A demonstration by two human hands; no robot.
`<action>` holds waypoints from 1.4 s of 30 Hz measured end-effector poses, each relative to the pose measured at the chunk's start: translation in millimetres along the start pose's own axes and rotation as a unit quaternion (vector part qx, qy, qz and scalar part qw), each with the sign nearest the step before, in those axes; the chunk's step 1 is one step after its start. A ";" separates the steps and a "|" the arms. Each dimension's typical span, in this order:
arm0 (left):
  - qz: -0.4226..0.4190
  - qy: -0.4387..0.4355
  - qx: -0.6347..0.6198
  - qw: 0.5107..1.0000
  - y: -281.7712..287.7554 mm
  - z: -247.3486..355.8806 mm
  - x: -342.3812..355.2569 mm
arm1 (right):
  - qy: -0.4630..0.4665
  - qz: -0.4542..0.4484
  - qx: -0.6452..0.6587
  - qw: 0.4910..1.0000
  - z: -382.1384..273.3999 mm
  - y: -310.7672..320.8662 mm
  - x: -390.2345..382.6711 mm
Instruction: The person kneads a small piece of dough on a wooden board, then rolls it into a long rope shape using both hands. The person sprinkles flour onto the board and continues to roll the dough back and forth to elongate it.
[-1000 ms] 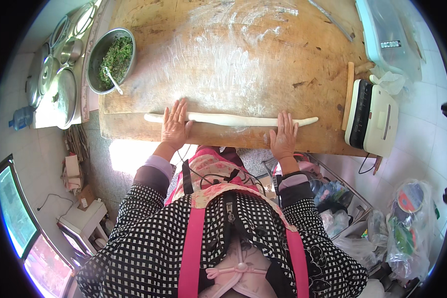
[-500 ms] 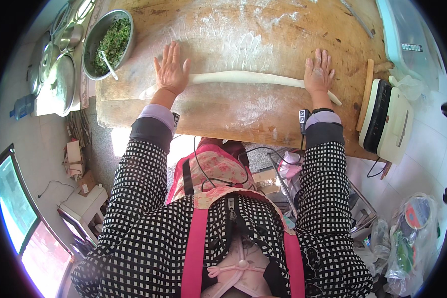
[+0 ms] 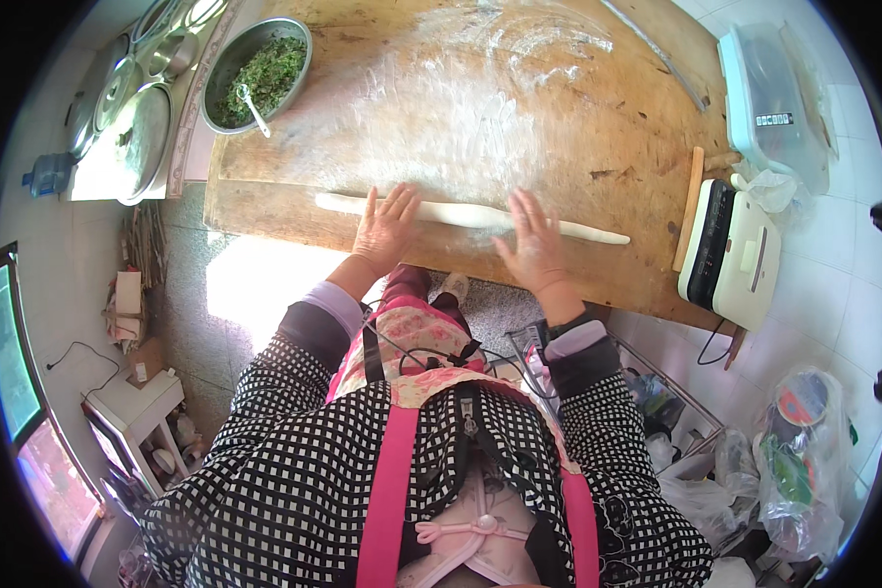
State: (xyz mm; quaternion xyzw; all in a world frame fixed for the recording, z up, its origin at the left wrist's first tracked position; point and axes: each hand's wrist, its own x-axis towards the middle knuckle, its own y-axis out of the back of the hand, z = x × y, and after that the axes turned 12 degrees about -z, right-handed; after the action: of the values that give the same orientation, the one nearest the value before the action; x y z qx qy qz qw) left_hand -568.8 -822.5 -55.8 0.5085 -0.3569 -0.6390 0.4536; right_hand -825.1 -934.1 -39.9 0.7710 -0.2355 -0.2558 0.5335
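Note:
A long white rope of dough (image 3: 461,214) lies across the near part of a floured wooden board (image 3: 578,127), its ends tapered. My left hand (image 3: 387,227) rests over the dough left of its middle, fingers stretched out. Right of the middle, my right hand (image 3: 533,243) is at the dough with its fingers spread and slightly blurred by motion. Both hands are open, with palms down; neither grips anything. Whether the right palm presses on the dough cannot be made out.
A metal bowl (image 3: 307,73) of chopped greens with a white spoon (image 3: 253,110) stands at the far left. On the right are a white-and-black appliance (image 3: 745,255), a wooden stick (image 3: 689,209) and a clear plastic box (image 3: 776,118). A thin rod (image 3: 657,51) lies at the back.
Both hands have come inward from near the dough's ends and closer to my body. The dough rope has rolled toward the board's near edge, and the view has shifted.

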 end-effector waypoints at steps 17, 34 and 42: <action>0.063 -0.135 -0.047 0.988 41.1 -17.4 29.7 | -0.053 -0.099 0.113 0.987 -50.3 -7.7 86.5; -0.054 -0.061 0.021 0.996 30.8 -44.4 48.4 | 0.001 -0.024 0.030 0.999 -2.5 -15.1 75.6; -0.145 -0.057 0.009 0.988 44.5 -55.6 47.2 | 0.020 -0.081 -0.008 0.996 8.9 -9.2 69.7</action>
State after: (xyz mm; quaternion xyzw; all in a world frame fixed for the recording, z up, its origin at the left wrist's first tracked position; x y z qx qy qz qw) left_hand -508.3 -881.5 -43.1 0.5221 -0.3102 -0.7226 0.3302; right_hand -777.2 -981.7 -61.2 0.7882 -0.1593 -0.2846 0.5219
